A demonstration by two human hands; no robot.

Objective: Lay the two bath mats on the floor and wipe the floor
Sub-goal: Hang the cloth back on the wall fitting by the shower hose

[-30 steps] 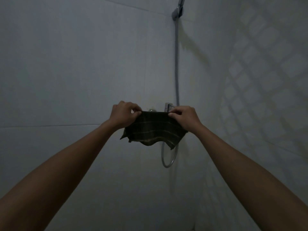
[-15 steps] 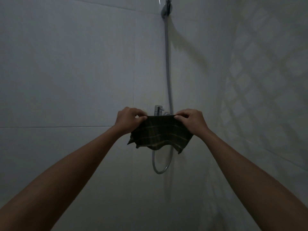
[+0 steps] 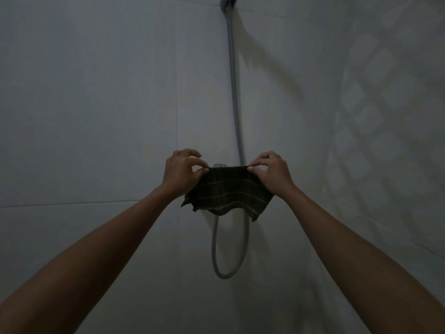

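A small dark checked cloth [image 3: 228, 191] hangs stretched between both hands in front of the shower wall. My left hand [image 3: 181, 171] pinches its top left corner between thumb and fingers. My right hand [image 3: 271, 172] pinches the top right corner. The cloth's upper edge is taut and level, and its lower edge hangs wavy. It covers most of the chrome tap [image 3: 220, 165] behind it. No bath mat and no floor are in view.
A grey shower hose [image 3: 234, 97] runs down the tiled wall [image 3: 96, 104] from a holder [image 3: 227, 2] at the top and loops below the cloth. A second wall [image 3: 385, 116] with a lattice shadow closes the right side.
The view has shifted, so the hose and tap sit further left in frame. Both hands stay on the cloth's top corners, and its top edge is pulled straighter.
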